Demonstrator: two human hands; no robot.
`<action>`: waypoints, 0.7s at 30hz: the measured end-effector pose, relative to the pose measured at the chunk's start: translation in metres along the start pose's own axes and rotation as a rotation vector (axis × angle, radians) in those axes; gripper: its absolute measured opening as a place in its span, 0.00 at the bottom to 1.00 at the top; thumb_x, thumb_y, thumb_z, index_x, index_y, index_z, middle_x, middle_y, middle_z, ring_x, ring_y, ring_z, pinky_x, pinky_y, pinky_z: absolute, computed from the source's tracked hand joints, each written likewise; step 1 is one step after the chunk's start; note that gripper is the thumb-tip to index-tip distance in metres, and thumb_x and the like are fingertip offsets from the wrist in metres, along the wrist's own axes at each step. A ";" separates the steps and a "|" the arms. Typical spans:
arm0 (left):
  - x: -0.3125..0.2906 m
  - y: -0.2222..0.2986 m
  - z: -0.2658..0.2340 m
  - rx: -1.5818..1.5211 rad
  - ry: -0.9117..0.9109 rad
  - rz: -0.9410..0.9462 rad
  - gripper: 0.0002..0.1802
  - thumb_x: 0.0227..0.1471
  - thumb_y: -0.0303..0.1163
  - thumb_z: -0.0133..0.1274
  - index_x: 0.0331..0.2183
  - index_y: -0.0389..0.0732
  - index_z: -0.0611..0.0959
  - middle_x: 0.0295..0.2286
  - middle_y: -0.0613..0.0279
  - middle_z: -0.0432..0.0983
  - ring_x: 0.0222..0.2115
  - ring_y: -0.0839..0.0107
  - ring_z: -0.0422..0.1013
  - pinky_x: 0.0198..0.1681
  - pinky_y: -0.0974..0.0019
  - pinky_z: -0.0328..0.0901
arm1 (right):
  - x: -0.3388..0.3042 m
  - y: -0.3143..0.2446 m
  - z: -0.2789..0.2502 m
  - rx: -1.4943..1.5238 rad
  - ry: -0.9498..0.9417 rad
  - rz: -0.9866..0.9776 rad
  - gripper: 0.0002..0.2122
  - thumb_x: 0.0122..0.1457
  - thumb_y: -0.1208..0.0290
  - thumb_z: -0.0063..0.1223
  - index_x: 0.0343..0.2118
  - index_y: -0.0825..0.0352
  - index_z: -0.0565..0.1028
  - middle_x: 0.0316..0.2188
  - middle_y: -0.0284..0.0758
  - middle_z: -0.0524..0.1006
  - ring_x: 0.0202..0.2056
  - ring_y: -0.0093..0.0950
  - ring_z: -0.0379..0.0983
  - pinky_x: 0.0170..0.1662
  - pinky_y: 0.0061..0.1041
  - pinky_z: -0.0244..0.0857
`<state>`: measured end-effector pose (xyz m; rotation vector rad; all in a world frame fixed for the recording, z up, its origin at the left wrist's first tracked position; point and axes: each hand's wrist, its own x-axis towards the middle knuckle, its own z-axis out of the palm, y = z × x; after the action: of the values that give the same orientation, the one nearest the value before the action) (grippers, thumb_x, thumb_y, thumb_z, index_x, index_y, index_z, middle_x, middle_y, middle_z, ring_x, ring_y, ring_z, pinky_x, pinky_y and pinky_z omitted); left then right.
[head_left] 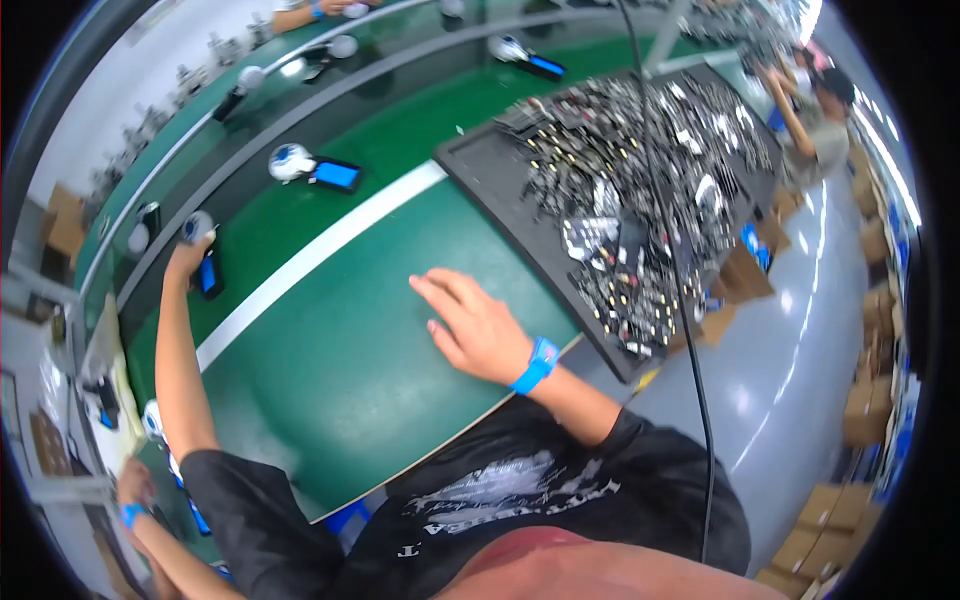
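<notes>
My left hand (188, 258) reaches out to the far left over the green belt. Its fingers close on a white ball-headed device (198, 226), which looks like a small camera. A black box with a blue face (208, 275) lies right beside that hand, against the device; whether the two are joined I cannot tell. My right hand (480, 325), with a blue wristband, hovers over or rests on the green tabletop (350, 400). Its fingers are stretched out and hold nothing. Farther along the belt lies another white ball-headed device (291, 163) next to a black-and-blue box (336, 174).
A dark tray (520, 235) heaped with black cables and small parts stands at the right. A black cable (690, 330) hangs down in front of it. At the lower left, another person's hand (135, 485) is near. Cardboard boxes (868, 408) line the right side.
</notes>
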<state>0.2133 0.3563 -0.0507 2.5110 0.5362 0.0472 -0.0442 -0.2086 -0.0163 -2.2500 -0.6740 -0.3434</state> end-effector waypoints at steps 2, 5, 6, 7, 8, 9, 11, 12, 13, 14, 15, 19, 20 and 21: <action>-0.027 -0.029 -0.030 0.053 0.154 0.076 0.39 0.48 0.54 0.64 0.48 0.28 0.81 0.38 0.52 0.82 0.39 0.62 0.77 0.45 0.61 0.69 | 0.006 0.000 -0.025 -0.105 0.050 -0.004 0.29 0.56 0.76 0.56 0.63 0.66 0.67 0.57 0.48 0.69 0.56 0.48 0.70 0.57 0.42 0.69; -0.052 0.039 -0.022 0.112 -0.049 0.001 0.37 0.47 0.52 0.64 0.45 0.26 0.81 0.36 0.49 0.81 0.37 0.62 0.77 0.41 0.59 0.70 | 0.000 0.013 -0.079 -0.544 -0.028 0.199 0.29 0.52 0.79 0.56 0.61 0.66 0.69 0.57 0.48 0.70 0.59 0.50 0.67 0.59 0.44 0.67; -0.074 0.066 -0.017 0.125 -0.121 -0.054 0.36 0.47 0.51 0.64 0.43 0.26 0.80 0.35 0.47 0.81 0.37 0.62 0.77 0.39 0.57 0.70 | -0.011 0.016 -0.094 -0.612 -0.017 0.233 0.29 0.52 0.79 0.57 0.61 0.66 0.69 0.56 0.48 0.70 0.58 0.50 0.67 0.59 0.44 0.67; -0.097 0.088 -0.007 0.081 -0.084 0.047 0.35 0.46 0.50 0.64 0.42 0.26 0.80 0.35 0.48 0.80 0.35 0.64 0.77 0.38 0.58 0.69 | -0.021 0.021 -0.106 -0.682 -0.003 0.257 0.29 0.51 0.80 0.57 0.60 0.66 0.69 0.56 0.48 0.70 0.58 0.51 0.67 0.59 0.43 0.67; -0.114 0.107 0.002 0.033 -0.044 0.149 0.33 0.46 0.49 0.64 0.41 0.27 0.80 0.34 0.49 0.80 0.34 0.65 0.76 0.37 0.60 0.68 | -0.029 0.025 -0.120 -0.683 0.011 0.248 0.29 0.50 0.81 0.56 0.59 0.67 0.70 0.56 0.47 0.71 0.58 0.50 0.67 0.59 0.42 0.67; -0.129 0.116 0.017 -0.024 -0.006 0.245 0.32 0.47 0.46 0.64 0.43 0.27 0.79 0.36 0.50 0.80 0.35 0.67 0.75 0.38 0.61 0.68 | -0.032 0.027 -0.133 -0.700 0.002 0.249 0.29 0.50 0.82 0.56 0.59 0.67 0.70 0.56 0.46 0.71 0.59 0.49 0.67 0.59 0.42 0.67; -0.169 0.155 0.046 -0.125 -0.125 0.365 0.30 0.48 0.44 0.64 0.45 0.30 0.78 0.37 0.52 0.80 0.36 0.67 0.75 0.40 0.62 0.69 | -0.033 0.036 -0.153 -0.783 -0.076 0.282 0.28 0.51 0.83 0.55 0.59 0.68 0.71 0.55 0.44 0.72 0.59 0.45 0.67 0.59 0.41 0.68; -0.206 0.190 0.055 -0.097 -0.160 0.387 0.28 0.48 0.41 0.64 0.46 0.32 0.78 0.36 0.53 0.81 0.36 0.65 0.77 0.40 0.61 0.70 | -0.033 0.054 -0.155 -0.812 -0.067 0.235 0.27 0.51 0.82 0.55 0.57 0.68 0.72 0.55 0.43 0.72 0.59 0.44 0.67 0.58 0.40 0.68; -0.218 0.199 0.068 -0.128 -0.203 0.439 0.30 0.46 0.41 0.66 0.46 0.32 0.77 0.36 0.51 0.81 0.36 0.63 0.78 0.40 0.59 0.71 | -0.030 0.070 -0.154 -0.841 -0.054 0.172 0.25 0.51 0.82 0.55 0.56 0.68 0.72 0.55 0.43 0.73 0.58 0.44 0.68 0.57 0.40 0.68; -0.236 0.209 0.083 -0.155 -0.195 0.525 0.31 0.45 0.42 0.67 0.46 0.32 0.77 0.36 0.50 0.82 0.36 0.61 0.79 0.40 0.58 0.72 | -0.021 0.081 -0.153 -0.845 -0.081 0.170 0.24 0.51 0.82 0.55 0.54 0.68 0.73 0.55 0.42 0.73 0.57 0.43 0.68 0.56 0.40 0.68; -0.252 0.218 0.096 -0.183 -0.183 0.610 0.32 0.44 0.42 0.67 0.46 0.32 0.76 0.36 0.49 0.82 0.35 0.59 0.80 0.40 0.57 0.72 | -0.012 0.087 -0.151 -0.853 -0.109 0.165 0.22 0.51 0.81 0.56 0.52 0.67 0.74 0.55 0.41 0.73 0.56 0.42 0.69 0.55 0.39 0.67; -0.272 0.213 0.112 -0.243 -0.299 0.635 0.35 0.45 0.39 0.69 0.53 0.36 0.76 0.40 0.53 0.81 0.36 0.63 0.78 0.42 0.61 0.71 | 0.008 0.097 -0.148 -0.770 -0.233 0.104 0.17 0.50 0.78 0.59 0.46 0.67 0.76 0.52 0.37 0.74 0.54 0.39 0.71 0.52 0.39 0.67; -0.271 0.205 0.114 -0.347 -0.358 0.603 0.32 0.46 0.35 0.67 0.52 0.37 0.77 0.40 0.55 0.81 0.35 0.67 0.77 0.42 0.63 0.71 | 0.011 0.096 -0.156 -0.744 -0.256 0.122 0.16 0.50 0.77 0.59 0.44 0.67 0.76 0.50 0.37 0.75 0.53 0.39 0.71 0.52 0.38 0.67; -0.266 0.198 0.117 -0.446 -0.418 0.579 0.28 0.48 0.31 0.66 0.52 0.38 0.77 0.39 0.57 0.81 0.34 0.70 0.76 0.42 0.65 0.71 | 0.015 0.093 -0.160 -0.716 -0.275 0.147 0.14 0.51 0.77 0.60 0.42 0.67 0.76 0.49 0.37 0.76 0.52 0.40 0.72 0.52 0.38 0.66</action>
<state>0.0583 0.0416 -0.0211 2.0697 -0.3438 -0.1246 0.0137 -0.3739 0.0451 -3.0527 -0.5721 -0.2220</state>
